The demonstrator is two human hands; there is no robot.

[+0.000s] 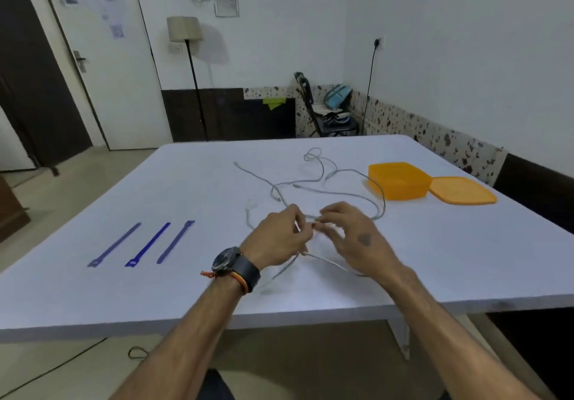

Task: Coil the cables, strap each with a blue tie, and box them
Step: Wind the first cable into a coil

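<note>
Centre frame: left hand [276, 238] and right hand [354, 238] meet over the white table [93, 300], fingers curled, both pinching a pale cable [326, 264]. More loose cables [313, 179] are tangled just above. Three blue ties [146, 244] lie at left. Orange box [400, 182] is open at right, with its lid [462, 191] beside it.

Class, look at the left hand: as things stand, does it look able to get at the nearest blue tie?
Probably yes. The left hand is busy pinching a cable, but only bare table lies between it and the nearest blue tie, so once it lets go nothing blocks it.
</note>
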